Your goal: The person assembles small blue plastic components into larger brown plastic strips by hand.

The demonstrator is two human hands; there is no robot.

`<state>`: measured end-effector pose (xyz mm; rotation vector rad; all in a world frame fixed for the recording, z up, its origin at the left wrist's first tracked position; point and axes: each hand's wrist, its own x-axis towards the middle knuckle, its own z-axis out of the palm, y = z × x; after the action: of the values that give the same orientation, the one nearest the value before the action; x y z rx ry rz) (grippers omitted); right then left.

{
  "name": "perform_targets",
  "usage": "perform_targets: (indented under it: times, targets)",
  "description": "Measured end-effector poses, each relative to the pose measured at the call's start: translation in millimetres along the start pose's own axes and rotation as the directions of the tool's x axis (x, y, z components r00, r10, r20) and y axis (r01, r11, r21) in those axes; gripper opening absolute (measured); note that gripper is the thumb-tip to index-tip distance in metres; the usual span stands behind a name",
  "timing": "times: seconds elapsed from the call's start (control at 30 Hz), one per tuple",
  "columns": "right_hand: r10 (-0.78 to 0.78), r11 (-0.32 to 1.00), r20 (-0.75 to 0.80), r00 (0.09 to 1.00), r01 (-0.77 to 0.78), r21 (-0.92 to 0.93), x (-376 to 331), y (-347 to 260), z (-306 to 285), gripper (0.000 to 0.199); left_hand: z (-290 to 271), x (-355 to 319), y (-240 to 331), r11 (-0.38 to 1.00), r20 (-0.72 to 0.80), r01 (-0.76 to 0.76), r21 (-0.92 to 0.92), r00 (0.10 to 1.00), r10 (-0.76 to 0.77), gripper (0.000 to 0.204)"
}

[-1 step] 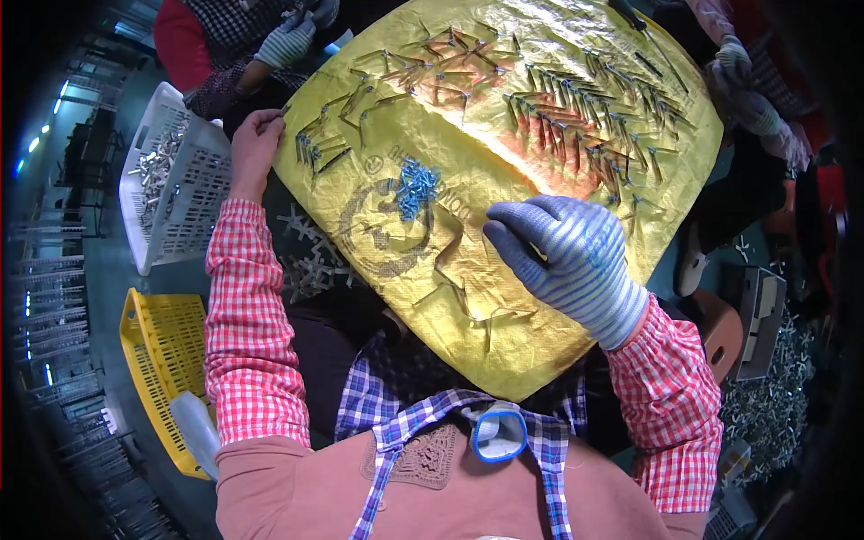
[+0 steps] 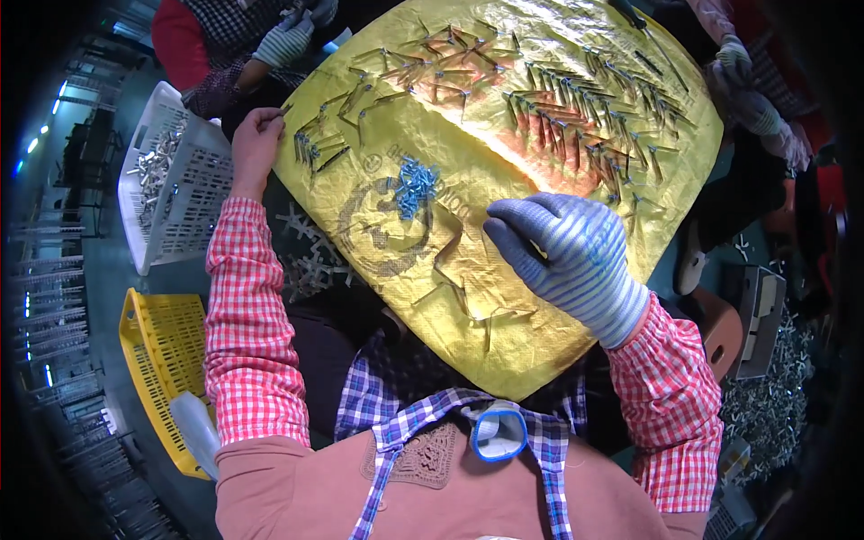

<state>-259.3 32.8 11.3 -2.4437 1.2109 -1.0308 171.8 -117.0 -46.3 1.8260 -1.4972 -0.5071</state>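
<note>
A crinkled yellow woven sheet [image 2: 531, 355] covers the work surface in front of me. At its left edge my bare left hand [image 2: 257, 139] is closed, thumb and fingers pinched together against the sheet's rim. My right hand [image 2: 571, 261], in a blue-and-white striped glove, hovers over the right part of the sheet. Its thumb and fingers are apart, with nothing visible between them. Between the hands lies a heap of small blue pieces [image 2: 415, 186]. Thin bent metal pieces [image 2: 463, 292] rest nearer to me, and rows of similar metal pieces [image 2: 562, 94] spread across the far side.
A white basket [image 2: 193, 193] of metal parts and a yellow crate [image 2: 166, 346] stand on the left. Metal pieces [image 2: 315, 265] lie below the sheet's left edge; a large pile [image 2: 769, 418] is at right. Other people's gloved hands [image 2: 286, 43] show beyond the sheet.
</note>
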Motion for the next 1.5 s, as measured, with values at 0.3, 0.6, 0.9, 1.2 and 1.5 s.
perform_targets:
  times: [0.3,0.6,0.9,1.2,1.5]
  targets:
    - [0.138,0.979,0.156,0.978,-0.111,-0.171,-3.4,23.0,1.6,0.014,16.2,-2.3,-24.7,0.901,-0.029,-0.121,0.416,0.989,0.146,0.022]
    - [0.085,0.984,0.334,0.939,-0.027,-0.176,2.8,14.4,37.5,0.017,11.2,-42.4,55.9,0.918,0.007,-0.276,0.285,0.958,0.286,0.027]
    - [0.009,0.981,0.531,0.847,0.095,-0.169,22.5,-20.7,84.6,0.021,29.6,-114.7,126.3,0.901,0.526,-0.426,0.077,0.786,0.326,0.016]
    - [0.018,0.990,0.550,0.835,0.063,-0.127,15.3,-20.9,63.9,0.013,54.6,-120.6,107.0,0.848,0.485,-0.511,0.141,0.783,0.391,0.017]
    - [0.362,0.378,0.481,0.799,-0.597,0.707,10.7,-1.7,22.0,0.021,59.3,-124.4,113.6,0.804,0.500,-0.553,0.220,0.771,0.394,0.010]
